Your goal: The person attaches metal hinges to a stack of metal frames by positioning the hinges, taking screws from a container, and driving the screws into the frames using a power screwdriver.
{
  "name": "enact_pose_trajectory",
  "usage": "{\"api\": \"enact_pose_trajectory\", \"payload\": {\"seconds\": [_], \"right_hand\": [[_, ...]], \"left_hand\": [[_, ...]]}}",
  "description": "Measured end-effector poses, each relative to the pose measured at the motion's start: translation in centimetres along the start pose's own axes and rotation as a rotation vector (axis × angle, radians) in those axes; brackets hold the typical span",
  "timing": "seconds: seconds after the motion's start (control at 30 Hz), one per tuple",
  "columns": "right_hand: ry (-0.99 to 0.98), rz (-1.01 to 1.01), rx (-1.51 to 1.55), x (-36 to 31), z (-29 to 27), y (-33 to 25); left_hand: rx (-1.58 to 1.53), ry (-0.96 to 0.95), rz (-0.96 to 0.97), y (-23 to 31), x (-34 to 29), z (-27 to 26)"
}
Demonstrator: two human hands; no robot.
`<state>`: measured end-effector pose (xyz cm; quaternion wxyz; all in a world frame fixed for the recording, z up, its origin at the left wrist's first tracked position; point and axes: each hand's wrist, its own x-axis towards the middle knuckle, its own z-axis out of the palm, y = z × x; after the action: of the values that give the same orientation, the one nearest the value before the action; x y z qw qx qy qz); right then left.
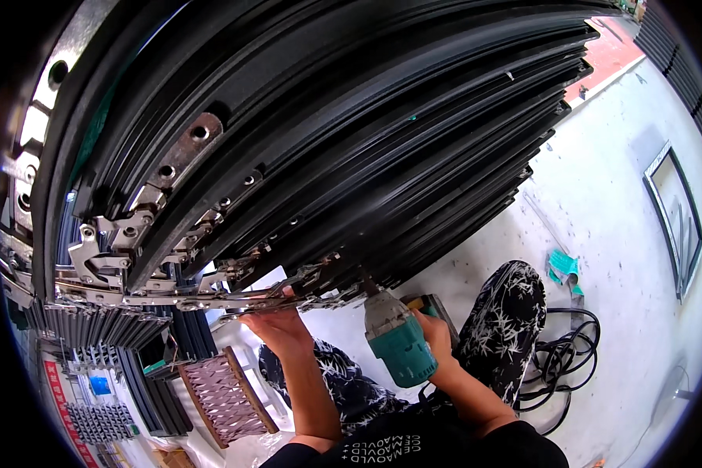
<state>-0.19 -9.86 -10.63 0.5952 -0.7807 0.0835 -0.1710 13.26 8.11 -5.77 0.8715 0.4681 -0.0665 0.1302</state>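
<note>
Pale floor (pixel 600 226) spreads down the right side of my view. Nearest the work, I see the teal power drill (pixel 402 347) just below the lower edge of the stacked black profiles (pixel 382 156), its nose angled up at them; I cannot tell whether the bit touches. The right hand (pixel 435 335) has its grip wrapped around the drill's handle. Beside it, the left hand (pixel 282 327) reaches up to the metal strip (pixel 171 299) along the stack's lower left edge, touching it; its fingers are partly hidden, so I cannot tell whether that grip is closed.

Room is tight around the drill: the profiles crowd it above, and the patterned right knee (pixel 515 304) stands close to its right. Past the knee, a coiled black cable (pixel 565 366) lies on the floor, with a teal scrap (pixel 561 264) near it. Wider open floor runs from the stepped right ends of the profiles to a dark-edged frame (pixel 673 222) farther right. Lower left, a woven brown panel (pixel 225 398) sits near the left forearm.
</note>
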Motion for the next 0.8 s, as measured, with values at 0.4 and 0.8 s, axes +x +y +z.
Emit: {"api": "enact_pose_trajectory", "payload": {"seconds": [0.4,0.8], "right_hand": [[-0.016,0.045,0.087,-0.3,0.5,0.7],[-0.168,0.191,0.187,-0.8,1.0,1.9]], "left_hand": [[-0.041,0.048,-0.012,0.1,-0.2,0.6],[0.011,0.041,0.011,0.0,-0.2,0.4]]}}
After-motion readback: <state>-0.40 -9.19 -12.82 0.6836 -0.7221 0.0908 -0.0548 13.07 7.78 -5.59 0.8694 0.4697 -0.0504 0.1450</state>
